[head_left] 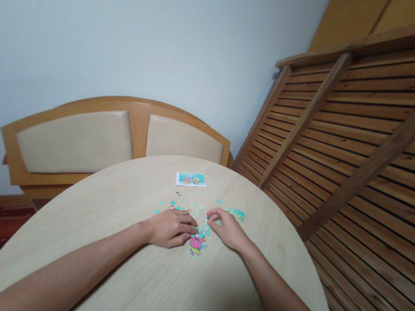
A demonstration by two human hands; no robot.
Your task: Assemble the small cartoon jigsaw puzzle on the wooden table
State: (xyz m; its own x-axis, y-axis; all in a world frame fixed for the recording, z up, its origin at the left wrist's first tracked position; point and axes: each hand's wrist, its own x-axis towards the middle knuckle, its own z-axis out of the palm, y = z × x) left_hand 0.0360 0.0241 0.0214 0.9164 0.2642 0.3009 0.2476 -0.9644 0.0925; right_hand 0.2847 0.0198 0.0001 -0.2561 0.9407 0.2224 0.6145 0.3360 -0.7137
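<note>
My left hand lies palm down on the table, fingers stretched out, with the fingertips at the edge of a partly joined jigsaw puzzle. Pink and yellow show in the lower part of that puzzle, turquoise and white higher up. Just right of it, my right hand is curled, thumb and forefinger brought together on what looks like a small, dark-edged puzzle piece. Loose turquoise puzzle pieces lie beyond the right hand. More scattered pieces are beyond the left hand, some partly hidden by it.
A picture card with a pink and a yellow cartoon figure lies toward the far edge of the round wooden table. Behind the table stands a padded headboard against a pale wall. A slatted wooden panel leans along the right.
</note>
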